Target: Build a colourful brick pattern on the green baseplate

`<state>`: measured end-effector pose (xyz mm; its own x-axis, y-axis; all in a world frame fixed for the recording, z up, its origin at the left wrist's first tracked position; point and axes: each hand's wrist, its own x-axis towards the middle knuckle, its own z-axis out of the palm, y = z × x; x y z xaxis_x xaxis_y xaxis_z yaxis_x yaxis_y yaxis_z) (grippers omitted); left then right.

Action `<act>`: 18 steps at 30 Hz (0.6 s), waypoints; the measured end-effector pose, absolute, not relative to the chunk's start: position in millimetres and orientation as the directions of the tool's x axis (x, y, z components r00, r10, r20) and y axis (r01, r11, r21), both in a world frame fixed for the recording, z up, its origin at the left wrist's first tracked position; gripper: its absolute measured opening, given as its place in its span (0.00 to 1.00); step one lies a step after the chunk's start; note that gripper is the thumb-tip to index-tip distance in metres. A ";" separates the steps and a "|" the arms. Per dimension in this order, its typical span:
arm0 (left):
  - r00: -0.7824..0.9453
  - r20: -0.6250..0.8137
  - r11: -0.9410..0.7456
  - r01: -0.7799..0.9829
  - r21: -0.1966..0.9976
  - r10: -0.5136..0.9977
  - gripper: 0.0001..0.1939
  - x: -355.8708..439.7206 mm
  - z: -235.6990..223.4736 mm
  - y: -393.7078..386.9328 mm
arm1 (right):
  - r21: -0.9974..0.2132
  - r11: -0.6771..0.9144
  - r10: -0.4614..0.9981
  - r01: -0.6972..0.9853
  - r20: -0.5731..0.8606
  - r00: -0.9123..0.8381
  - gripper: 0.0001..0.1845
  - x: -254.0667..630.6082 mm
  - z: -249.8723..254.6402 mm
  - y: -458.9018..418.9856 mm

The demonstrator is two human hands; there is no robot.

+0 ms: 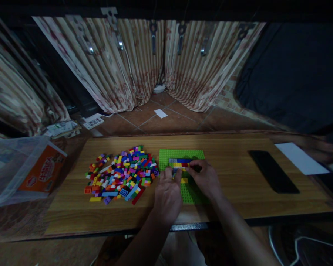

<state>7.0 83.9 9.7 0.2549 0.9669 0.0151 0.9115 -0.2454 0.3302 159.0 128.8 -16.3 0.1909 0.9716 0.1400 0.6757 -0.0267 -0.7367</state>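
Near the centre of the frame, the left hand is lowered over the green plate, its fingers curled at the bricks; whether a piece is gripped cannot be told. The right hand is turned inward, thumb and forefinger brought nearly together at the right end of those bricks; whether one is pinched is hidden. Blue, red and yellow are seen among the bricks, which are set on the plate and partly covered by the fingers. Just left of the plate, a multicoloured pile is spread on the table. Farther right, a dark phone is laid near white paper. At the left edge, a clear box is seen; curtains are hung above.
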 end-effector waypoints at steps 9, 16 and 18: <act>0.237 -0.012 -0.218 0.913 0.346 0.972 0.27 12.2 14.6 85.3 | -0.732 0.000 0.970 0.681 0.167 0.179 0.08 155.5 -20.7 131.1; 0.230 -0.019 -0.213 0.927 0.307 0.973 0.26 11.0 12.7 87.5 | -0.733 0.066 0.960 0.677 0.233 0.159 0.07 156.3 -21.0 129.3; 0.235 -0.017 -0.217 0.923 0.316 0.972 0.26 10.2 11.9 88.1 | -0.744 0.068 0.962 0.665 0.226 0.154 0.07 158.0 -20.9 129.1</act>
